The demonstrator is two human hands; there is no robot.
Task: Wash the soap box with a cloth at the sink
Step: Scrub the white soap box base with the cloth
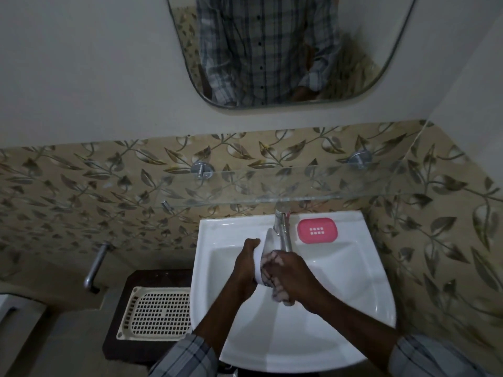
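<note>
Your left hand (pixel 246 265) curls its fingers round the white soap box shell (pixel 264 242), holding it on edge over the middle of the sink (pixel 299 355), just in front of the tap (pixel 283 232). Your right hand (pixel 290 276) clutches a cloth (pixel 284 299), fingers bunched, pressed against the shell. The pink soap box tray (pixel 317 230) lies flat on the sink's back right corner.

Tray (pixel 317 230) lies right of tap (pixel 283 229), seemingly on sink (pixel 217 227).

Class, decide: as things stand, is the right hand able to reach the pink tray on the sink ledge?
Probably yes: the pink tray lies uncovered right of the tap, nothing between it and the right hand, though that hand grips the cloth.
</note>
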